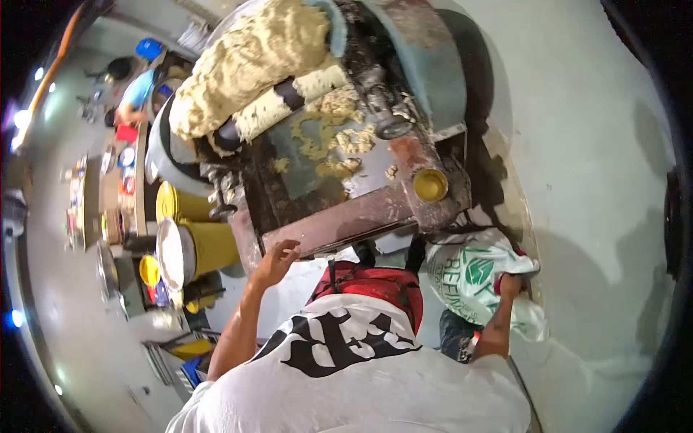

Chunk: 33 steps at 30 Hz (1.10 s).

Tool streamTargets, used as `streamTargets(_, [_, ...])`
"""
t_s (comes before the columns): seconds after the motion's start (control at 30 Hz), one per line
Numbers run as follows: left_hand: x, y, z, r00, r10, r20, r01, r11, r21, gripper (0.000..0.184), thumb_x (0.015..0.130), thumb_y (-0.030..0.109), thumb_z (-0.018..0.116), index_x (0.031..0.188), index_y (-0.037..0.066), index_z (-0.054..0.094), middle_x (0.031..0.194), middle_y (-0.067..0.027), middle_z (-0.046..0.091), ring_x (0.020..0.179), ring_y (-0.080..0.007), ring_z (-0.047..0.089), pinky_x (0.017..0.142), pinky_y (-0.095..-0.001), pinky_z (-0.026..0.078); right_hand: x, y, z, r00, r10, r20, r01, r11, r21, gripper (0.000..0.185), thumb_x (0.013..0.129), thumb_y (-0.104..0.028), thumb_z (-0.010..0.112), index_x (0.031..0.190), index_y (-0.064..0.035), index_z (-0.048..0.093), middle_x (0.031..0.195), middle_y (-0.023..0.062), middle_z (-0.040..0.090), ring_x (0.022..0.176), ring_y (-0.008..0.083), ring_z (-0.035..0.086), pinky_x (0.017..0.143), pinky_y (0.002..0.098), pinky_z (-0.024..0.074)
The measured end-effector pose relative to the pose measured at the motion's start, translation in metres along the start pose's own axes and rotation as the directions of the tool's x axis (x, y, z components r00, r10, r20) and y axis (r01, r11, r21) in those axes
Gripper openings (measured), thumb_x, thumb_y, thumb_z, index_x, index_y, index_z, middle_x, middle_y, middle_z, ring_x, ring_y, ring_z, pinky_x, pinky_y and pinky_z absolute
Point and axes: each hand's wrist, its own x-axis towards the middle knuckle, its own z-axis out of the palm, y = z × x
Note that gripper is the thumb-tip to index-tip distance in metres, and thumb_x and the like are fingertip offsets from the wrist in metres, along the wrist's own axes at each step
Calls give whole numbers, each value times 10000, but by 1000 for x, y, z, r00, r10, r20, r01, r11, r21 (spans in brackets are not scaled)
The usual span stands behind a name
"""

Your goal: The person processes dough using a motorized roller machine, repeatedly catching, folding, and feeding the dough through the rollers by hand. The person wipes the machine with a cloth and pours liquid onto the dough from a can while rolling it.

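Note:
My left hand point(276, 264) is beside the front edge of a dough roller machine point(346, 222), its fingers loosely bent and apart with nothing in them. Down at my right side, my right hand point(511, 286) is at the mouth of a white sack with green print point(465, 278). Its fingers are hidden there, and something red shows around them. A large mass of pale dough point(253, 61) lies on the machine behind a dough-smeared roller point(292, 101). Flattened dough scraps point(328, 137) stick to the metal bed. A small yellow bowl point(431, 185) rests on the machine's right corner.
Left of the machine stand yellow drums point(213, 245), one with a pale round top. Farther left, a person in a blue top point(137, 94) is near a table with basins and containers. A pale wall point(577, 180) runs along the right, close to the sack.

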Motion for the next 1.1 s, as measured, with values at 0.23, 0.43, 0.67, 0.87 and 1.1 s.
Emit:
streamTargets(0.23, [28, -39, -23, 994, 6, -108, -13, 997, -71, 472, 997, 375, 611, 1333, 45, 601, 1271, -204, 629, 1110, -306, 671, 915, -400, 543, -91, -99, -58, 941, -69, 330, 79, 997, -16, 423, 948, -324, 606, 1135, 52, 654, 1039, 215, 699, 883, 370, 686, 786, 476, 557])
streamTargets(0.43, [101, -99, -62, 985, 160, -65, -169, 971, -169, 540, 959, 396, 661, 1347, 28, 596, 1328, -233, 576, 1151, -340, 645, 961, -432, 528, -201, -357, -117, 677, -585, 447, 229, 744, 627, 434, 1002, -318, 630, 1327, -31, 621, 1083, 96, 734, 933, 212, 707, 786, 352, 561])
streamTargets(0.67, [102, -40, -175, 793, 468, -390, -487, 872, 56, 472, 953, 313, 669, 1344, 61, 590, 1409, -195, 525, 1333, -367, 500, 1111, -433, 413, -230, -468, -103, 611, -531, -587, 748, 629, 210, 416, 949, -248, 696, 1291, -22, 624, 1151, 133, 685, 1043, 247, 643, 935, 388, 498])
streamTargets(0.87, [198, -20, -238, 841, 499, -210, -515, 857, -24, 526, 928, 374, 701, 1351, 76, 604, 1414, -189, 547, 1288, -355, 547, 1048, -435, 459, -266, -551, -114, 796, -514, -320, 568, 454, 687, 353, 951, -191, 683, 1246, -7, 626, 1142, 140, 672, 1076, 247, 631, 937, 352, 487])
streamTargets(1.1, [418, -161, -105, 980, 189, 63, -191, 981, 29, 514, 918, 360, 704, 1336, 75, 611, 1369, -201, 573, 1254, -350, 563, 1017, -431, 467, -105, -687, 73, 613, -716, 334, 611, 697, 376, 1116, 789, -639, 758, 1618, -139, 203, 1617, 254, 268, 1467, 449, 307, 1152, 501, 384])
